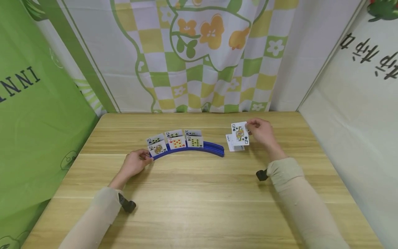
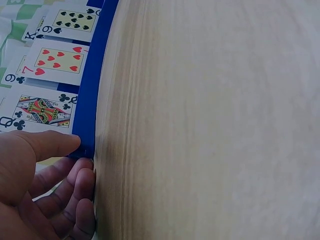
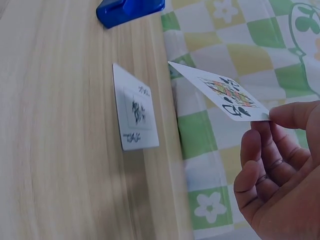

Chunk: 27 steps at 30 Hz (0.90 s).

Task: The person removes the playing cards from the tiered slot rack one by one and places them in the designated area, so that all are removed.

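Note:
A curved blue card holder [image 1: 212, 148] stands on the table with playing cards in two rows. Its front row has a queen of clubs [image 2: 45, 111], a seven of hearts [image 2: 57, 62] and a nine of spades [image 2: 72, 21]. Behind them rise a ten [image 1: 155, 139], a nine [image 1: 174, 133] and a king [image 1: 192, 132], partly covered. My left hand [image 1: 135, 162] pinches the holder's left end, thumb on top. Right of the holder, my right hand [image 1: 261, 130] pinches a queen of spades [image 1: 240, 134] by its edge, above a black-and-white card [image 3: 135, 112] resembling a joker.
The wooden table [image 1: 192, 193] ends at the back against a checked, flowered curtain [image 1: 205, 86]. A green cloth wall [image 1: 40, 131] borders the left side and a white one [image 1: 351, 131] the right. Black wrist cameras sit at both sleeves.

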{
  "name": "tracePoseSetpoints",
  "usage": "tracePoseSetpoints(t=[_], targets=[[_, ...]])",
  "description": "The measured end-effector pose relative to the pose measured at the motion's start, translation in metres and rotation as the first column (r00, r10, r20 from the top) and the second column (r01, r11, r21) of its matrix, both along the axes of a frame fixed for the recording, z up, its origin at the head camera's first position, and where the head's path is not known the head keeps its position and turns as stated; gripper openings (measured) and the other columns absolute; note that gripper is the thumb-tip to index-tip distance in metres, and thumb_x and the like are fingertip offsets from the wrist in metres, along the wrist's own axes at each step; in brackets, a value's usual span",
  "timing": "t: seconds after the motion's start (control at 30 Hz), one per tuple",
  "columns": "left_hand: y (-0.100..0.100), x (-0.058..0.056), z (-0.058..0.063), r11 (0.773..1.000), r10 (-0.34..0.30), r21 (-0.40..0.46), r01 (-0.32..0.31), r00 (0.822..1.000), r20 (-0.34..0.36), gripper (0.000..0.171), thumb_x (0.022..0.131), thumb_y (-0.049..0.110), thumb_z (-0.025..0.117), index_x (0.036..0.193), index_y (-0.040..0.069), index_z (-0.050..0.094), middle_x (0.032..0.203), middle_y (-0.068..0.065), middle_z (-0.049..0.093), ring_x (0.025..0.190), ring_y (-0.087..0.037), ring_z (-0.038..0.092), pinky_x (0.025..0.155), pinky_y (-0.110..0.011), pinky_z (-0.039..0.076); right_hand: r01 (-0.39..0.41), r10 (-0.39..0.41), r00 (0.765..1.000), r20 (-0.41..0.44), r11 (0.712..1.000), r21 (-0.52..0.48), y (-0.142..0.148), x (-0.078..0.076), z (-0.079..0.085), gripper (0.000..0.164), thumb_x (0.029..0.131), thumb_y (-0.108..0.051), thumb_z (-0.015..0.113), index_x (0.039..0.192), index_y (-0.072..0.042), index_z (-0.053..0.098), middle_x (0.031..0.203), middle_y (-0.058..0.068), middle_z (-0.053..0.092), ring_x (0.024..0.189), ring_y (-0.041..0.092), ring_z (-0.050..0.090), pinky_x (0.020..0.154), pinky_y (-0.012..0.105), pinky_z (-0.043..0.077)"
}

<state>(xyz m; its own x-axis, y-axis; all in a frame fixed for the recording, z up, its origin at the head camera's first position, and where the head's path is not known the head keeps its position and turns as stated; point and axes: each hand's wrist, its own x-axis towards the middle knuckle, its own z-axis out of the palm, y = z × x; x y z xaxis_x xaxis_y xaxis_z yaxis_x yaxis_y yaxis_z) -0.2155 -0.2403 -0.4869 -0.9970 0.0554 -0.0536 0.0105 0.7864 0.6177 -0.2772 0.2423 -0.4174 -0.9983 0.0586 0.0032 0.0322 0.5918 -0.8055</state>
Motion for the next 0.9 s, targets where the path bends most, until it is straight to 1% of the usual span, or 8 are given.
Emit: tracePoseSetpoints(t=[0.07,0.13,0.27,0.43,0.6,0.73,0.9], targets=[[0.000,0.000,0.001,1.000,0.001,0.001,-0.001,1.000,-0.001,0.032,0.091,0.021,0.071,0.114,-0.001,0.067,0.097,-0.014,0.074,0.089,-0.027,0.067,0.071,-0.028,0.048,0.002,-0.002,1.000,-0.001,1.000,0.007,0.003,-0.001,-0.001,0.032,0.100,-0.022,0.056,0.123,-0.001,0.063,0.113,0.022,0.069,0.083,0.021,0.066,0.070,0.022,0.048],[0.000,0.000,0.001,1.000,0.001,0.002,-0.001,1.000,0.000,0.032,0.090,0.021,0.071,0.114,-0.001,0.066,0.097,-0.014,0.073,0.089,-0.026,0.067,0.071,-0.029,0.048,0.005,-0.005,1.000,0.002,1.000,0.013,0.006,-0.002,-0.003,0.032,0.100,-0.022,0.055,0.122,-0.001,0.063,0.113,0.022,0.069,0.084,0.021,0.066,0.069,0.022,0.048],[-0.001,0.001,0.000,1.000,0.000,0.006,0.000,1.000,0.007,0.032,0.090,0.020,0.071,0.114,-0.001,0.066,0.098,-0.013,0.073,0.090,-0.026,0.067,0.072,-0.029,0.048,0.012,-0.013,1.000,0.012,1.000,0.015,0.010,-0.003,-0.007,0.032,0.100,-0.023,0.055,0.122,0.000,0.063,0.114,0.023,0.068,0.091,0.030,0.067,0.068,0.022,0.048],[-0.001,0.000,-0.001,1.000,-0.004,0.003,0.004,1.000,0.005,0.031,0.091,0.019,0.070,0.114,-0.001,0.066,0.098,-0.013,0.073,0.090,-0.025,0.067,0.072,-0.029,0.048,0.030,-0.031,0.999,0.019,0.999,0.020,0.013,-0.004,-0.011,0.032,0.100,-0.023,0.055,0.121,-0.001,0.064,0.115,0.023,0.068,0.094,0.034,0.067,0.067,0.022,0.048],[0.000,0.001,0.001,1.000,0.000,0.005,0.000,1.000,0.004,0.032,0.091,0.020,0.070,0.115,-0.001,0.066,0.098,-0.013,0.073,0.091,-0.026,0.067,0.073,-0.030,0.049,0.035,-0.035,0.999,0.030,0.999,0.016,0.018,-0.006,-0.013,0.032,0.100,-0.022,0.054,0.122,0.000,0.063,0.115,0.023,0.068,0.092,0.031,0.065,0.067,0.023,0.048],[-0.001,0.001,0.001,1.000,0.000,0.002,0.000,1.000,0.004,0.032,0.091,0.020,0.070,0.115,-0.001,0.066,0.098,-0.013,0.073,0.092,-0.026,0.067,0.073,-0.030,0.049,0.045,-0.046,0.998,0.033,0.999,0.028,0.021,-0.005,-0.014,0.032,0.100,-0.021,0.054,0.122,0.000,0.063,0.115,0.023,0.068,0.087,0.025,0.065,0.067,0.023,0.048],[-0.001,0.001,0.000,1.000,0.000,0.006,0.000,1.000,0.004,0.033,0.090,0.019,0.071,0.115,-0.001,0.066,0.097,-0.013,0.073,0.092,-0.026,0.067,0.073,-0.030,0.049,0.050,-0.051,0.998,0.038,0.998,0.030,0.025,-0.005,-0.017,0.033,0.101,-0.019,0.054,0.124,0.002,0.063,0.115,0.025,0.067,0.085,0.024,0.064,0.067,0.021,0.048]])
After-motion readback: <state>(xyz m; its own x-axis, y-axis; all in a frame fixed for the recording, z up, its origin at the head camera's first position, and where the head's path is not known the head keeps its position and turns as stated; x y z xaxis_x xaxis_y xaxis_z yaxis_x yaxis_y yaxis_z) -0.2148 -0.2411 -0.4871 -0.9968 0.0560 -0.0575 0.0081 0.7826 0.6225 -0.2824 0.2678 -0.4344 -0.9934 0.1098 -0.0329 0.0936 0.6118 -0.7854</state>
